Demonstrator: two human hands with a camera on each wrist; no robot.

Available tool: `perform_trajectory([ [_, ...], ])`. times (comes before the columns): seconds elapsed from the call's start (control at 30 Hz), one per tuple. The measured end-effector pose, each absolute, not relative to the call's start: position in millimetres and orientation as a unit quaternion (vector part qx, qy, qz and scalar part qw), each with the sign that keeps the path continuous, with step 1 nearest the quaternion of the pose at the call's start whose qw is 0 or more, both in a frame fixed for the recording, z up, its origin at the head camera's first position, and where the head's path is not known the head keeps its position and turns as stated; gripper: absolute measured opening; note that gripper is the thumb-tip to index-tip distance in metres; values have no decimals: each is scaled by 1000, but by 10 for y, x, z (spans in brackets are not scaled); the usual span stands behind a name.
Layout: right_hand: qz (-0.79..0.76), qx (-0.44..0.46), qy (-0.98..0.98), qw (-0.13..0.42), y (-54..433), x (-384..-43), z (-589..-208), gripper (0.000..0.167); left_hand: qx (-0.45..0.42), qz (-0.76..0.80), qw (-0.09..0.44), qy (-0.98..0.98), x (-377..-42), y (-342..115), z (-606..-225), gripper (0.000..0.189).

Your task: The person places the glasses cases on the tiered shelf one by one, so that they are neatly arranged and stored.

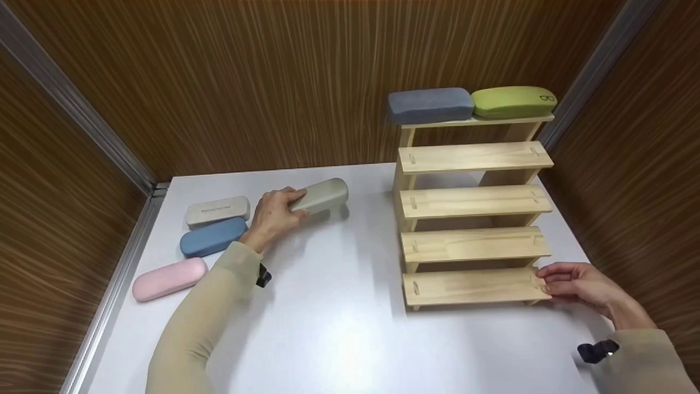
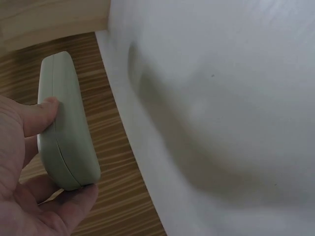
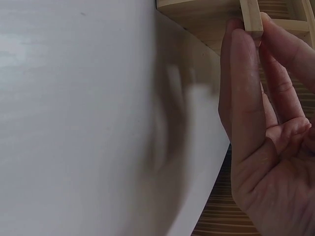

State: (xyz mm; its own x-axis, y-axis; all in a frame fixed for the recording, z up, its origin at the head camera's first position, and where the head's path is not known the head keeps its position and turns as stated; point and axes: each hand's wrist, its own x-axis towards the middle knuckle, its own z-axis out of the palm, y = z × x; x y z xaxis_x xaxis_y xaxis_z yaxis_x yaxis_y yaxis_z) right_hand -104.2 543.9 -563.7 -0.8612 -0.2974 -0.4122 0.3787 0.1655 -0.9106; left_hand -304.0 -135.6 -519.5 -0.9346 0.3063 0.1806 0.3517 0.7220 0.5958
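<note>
My left hand [image 1: 275, 214] grips a pale grey-green glasses case [image 1: 322, 196] by its near end, left of the wooden rack. From the left wrist view, the case [image 2: 69, 118] is closed, with the thumb on its seam and fingers under one end. A shadow of hand and case falls on the white tabletop. My right hand [image 1: 593, 287] pinches the right end of the lowest step [image 1: 476, 288] of the stepped wooden rack [image 1: 476, 202]. The right wrist view shows that board end [image 3: 253, 22] between thumb and fingers.
On the rack's top step sit a grey-blue case [image 1: 432, 105] and a lime-green case [image 1: 514, 102]. A cream case [image 1: 219, 211], a blue case [image 1: 212, 237] and a pink case [image 1: 169, 279] lie at the table's left. Wood-grain panels [image 1: 273, 82] enclose the table.
</note>
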Motion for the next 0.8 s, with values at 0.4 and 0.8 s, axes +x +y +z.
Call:
perform_trajectory([
  [0.4,-652,16,713,258,5460,-1064,-5657,42,-191,-332,45,-923,-2991,-1285,-4931,53],
  [0.8,-651,16,714,255,5463,-1081,-5674,42,-202,-334,50,-919,-2932,-1200,-4643,52],
])
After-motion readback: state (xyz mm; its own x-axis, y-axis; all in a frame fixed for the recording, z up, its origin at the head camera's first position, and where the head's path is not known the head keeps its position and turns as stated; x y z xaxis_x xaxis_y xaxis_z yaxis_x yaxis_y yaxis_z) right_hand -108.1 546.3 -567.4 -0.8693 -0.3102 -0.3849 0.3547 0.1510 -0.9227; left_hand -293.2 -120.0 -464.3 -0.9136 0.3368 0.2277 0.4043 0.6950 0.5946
